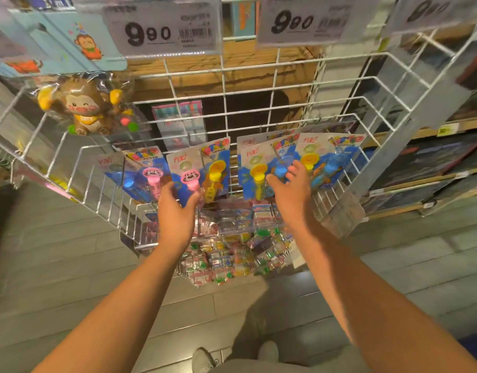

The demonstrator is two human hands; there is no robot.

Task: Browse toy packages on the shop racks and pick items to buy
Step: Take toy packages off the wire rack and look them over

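Toy packages (199, 170) hang in a row on hooks from the front of a white wire rack (285, 103), blue cards each holding a small toy under a clear blister. The left hand (175, 208) grips the lower edge of a card with a pink toy, thumb and fingers (192, 198) curled around it. The right hand (291, 189) reaches up to a card with a blue toy (281, 168) beside a yellow one; its fingers are spread and lie against the blister, and I cannot tell if they clasp it. A bagged monkey toy (83, 109) hangs at upper left under price tags (162, 28) reading 9.90. Below the hands sits a wire basket (232, 254) heaped with small bright packets.
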